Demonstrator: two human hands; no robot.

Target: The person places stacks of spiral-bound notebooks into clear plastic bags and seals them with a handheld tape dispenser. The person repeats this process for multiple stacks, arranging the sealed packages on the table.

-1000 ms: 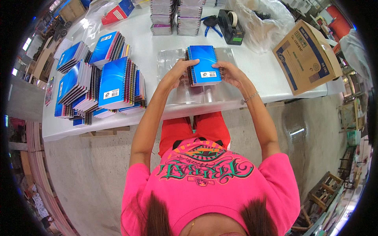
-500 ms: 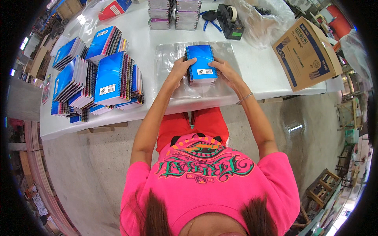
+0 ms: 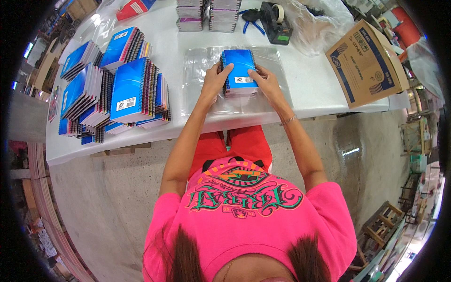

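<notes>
A stack of blue-covered spiral notebooks (image 3: 239, 66) stands in front of me on clear plastic sheets (image 3: 199, 66). My left hand (image 3: 216, 81) grips its left side, thumb on the top cover. From the right, my right hand (image 3: 266, 83) clasps the same stack, its thumb also lying on the cover near the white label. The fingers of both hands wrap down the sides and are partly hidden. To the left, more blue spiral notebooks (image 3: 127, 89) are piled in several stacks, some tilted.
Bundles of wrapped notebooks (image 3: 223, 16) stand at the far edge, beside blue-handled pliers (image 3: 252, 21) and a black tape dispenser (image 3: 276, 26). Crumpled clear plastic (image 3: 314, 28) lies right of them. A cardboard box (image 3: 364, 66) sits on the white table's (image 3: 307, 89) right end.
Both hands keep hold of the notebook stack. My right thumb has shifted slightly on the cover, and the whole view has moved a little.
</notes>
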